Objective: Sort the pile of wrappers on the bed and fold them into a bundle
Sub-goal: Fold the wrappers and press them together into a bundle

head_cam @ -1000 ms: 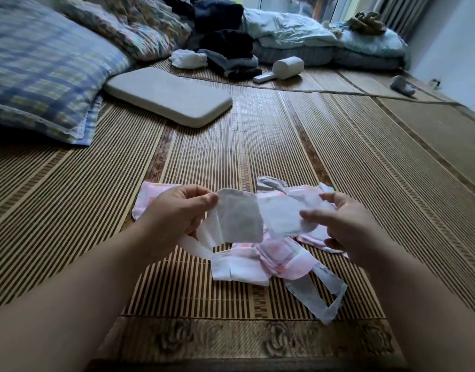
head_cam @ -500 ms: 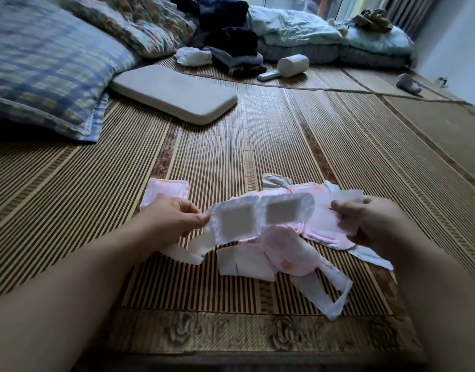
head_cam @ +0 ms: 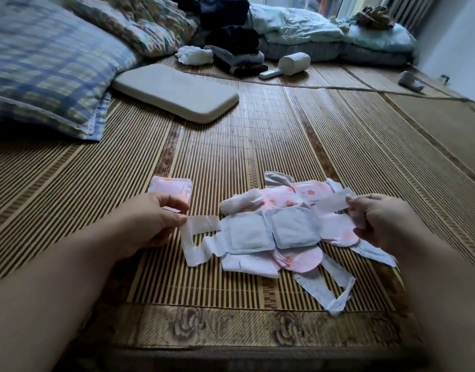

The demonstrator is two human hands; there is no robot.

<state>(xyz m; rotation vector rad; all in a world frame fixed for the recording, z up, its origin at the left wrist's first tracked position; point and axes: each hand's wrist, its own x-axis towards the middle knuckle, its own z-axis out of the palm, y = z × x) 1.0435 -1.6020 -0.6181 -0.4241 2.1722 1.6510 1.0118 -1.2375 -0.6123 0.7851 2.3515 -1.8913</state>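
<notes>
A long white wrapper with two padded squares is stretched flat just above the bamboo mat. My left hand pinches its left strip end. My right hand grips its right end along with a pink piece. Under and behind it lies the pile of pink flowered and white wrappers. One white loop strip trails toward the mat's front edge. A folded pink wrapper lies apart, just beyond my left hand.
A flat beige cushion lies further back on the mat. Checked pillows fill the left. Dark clothes, pale quilts and a white handheld device sit at the far end. The mat's patterned border runs along the front.
The white wrapper, held up folded a second ago, has been pulled out straight and lowered onto the pile. My hands have moved apart and down.
</notes>
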